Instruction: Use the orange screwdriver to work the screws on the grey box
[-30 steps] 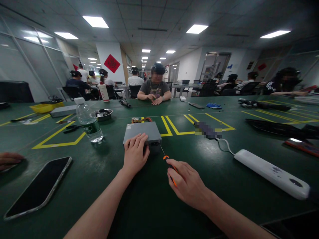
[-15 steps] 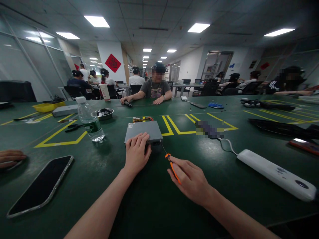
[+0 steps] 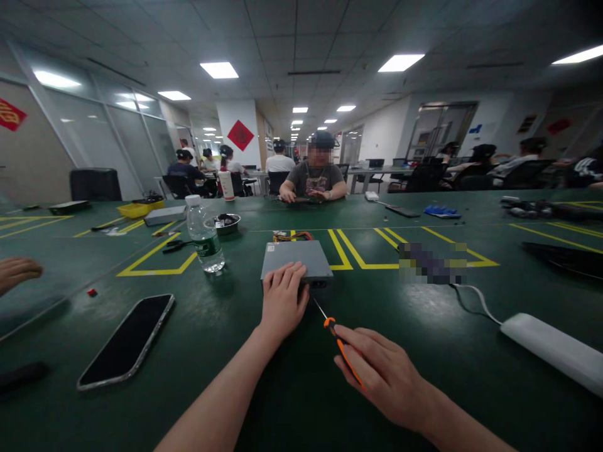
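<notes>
A grey metal computer power supply lies on the green table, with its dark socket side towards me and a bundle of coloured wires at its far side. My left hand holds it at the near left, fingers across the top and thumb down by the front face. Wrapped in my right hand is a screwdriver with an orange and black handle. Its thin shaft points up and left to the lower front of the power supply. Whether the tip touches the casing I cannot tell.
To the left are a phone, a water bottle and a metal bowl. A white device with a cable lies at right. Another person's hand shows at the left edge; a person sits opposite.
The view has turned left. The screwdriver tip has shifted from the power supply's front right corner to lower and further left along its front. My left hand stays on the casing.
</notes>
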The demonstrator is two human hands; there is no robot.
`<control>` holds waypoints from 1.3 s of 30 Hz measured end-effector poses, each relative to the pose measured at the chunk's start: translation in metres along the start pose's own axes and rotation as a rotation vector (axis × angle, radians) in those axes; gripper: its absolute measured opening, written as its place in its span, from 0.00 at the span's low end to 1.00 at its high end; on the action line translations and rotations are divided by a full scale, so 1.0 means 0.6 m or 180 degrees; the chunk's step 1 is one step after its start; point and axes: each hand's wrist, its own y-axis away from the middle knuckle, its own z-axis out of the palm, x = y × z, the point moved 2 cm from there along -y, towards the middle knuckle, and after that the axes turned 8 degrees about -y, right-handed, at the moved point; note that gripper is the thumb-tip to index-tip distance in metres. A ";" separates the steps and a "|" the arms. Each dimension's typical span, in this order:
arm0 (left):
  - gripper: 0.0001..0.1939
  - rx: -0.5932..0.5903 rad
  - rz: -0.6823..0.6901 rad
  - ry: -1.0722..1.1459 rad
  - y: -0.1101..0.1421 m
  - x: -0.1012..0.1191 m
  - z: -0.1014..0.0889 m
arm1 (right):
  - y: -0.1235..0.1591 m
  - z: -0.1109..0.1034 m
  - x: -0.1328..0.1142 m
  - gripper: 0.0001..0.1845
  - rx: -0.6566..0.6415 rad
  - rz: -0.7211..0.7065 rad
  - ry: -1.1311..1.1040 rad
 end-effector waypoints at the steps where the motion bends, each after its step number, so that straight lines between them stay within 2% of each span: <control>1: 0.16 -0.0003 0.0001 0.0005 0.000 0.000 0.000 | -0.001 0.002 0.002 0.06 -0.0100 -0.0080 -0.0004; 4: 0.16 -0.0027 0.0000 0.0020 0.000 -0.001 0.000 | -0.004 0.006 0.014 0.05 -0.0319 -0.0315 0.0041; 7: 0.16 -0.0029 -0.0005 0.0015 0.001 0.000 0.000 | -0.007 0.011 0.024 0.05 -0.0275 -0.0423 0.0110; 12: 0.16 -0.0050 -0.0016 0.0055 0.001 0.000 0.002 | -0.011 0.014 0.024 0.06 -0.0090 -0.0310 0.0074; 33: 0.17 -0.0088 -0.0077 0.0075 0.001 0.001 0.001 | -0.014 0.024 0.018 0.07 -0.0140 -0.0092 0.0135; 35: 0.17 -0.0103 -0.0074 0.0067 0.001 0.001 0.001 | -0.017 0.028 0.010 0.09 -0.0301 -0.0091 0.0126; 38: 0.17 -0.0115 -0.0048 0.0045 0.001 0.001 0.000 | -0.020 0.031 -0.002 0.07 -0.0636 -0.0138 -0.0098; 39: 0.17 -0.0110 -0.0040 0.0037 0.001 0.001 0.000 | -0.021 0.030 -0.005 0.09 -0.0699 -0.0097 -0.0205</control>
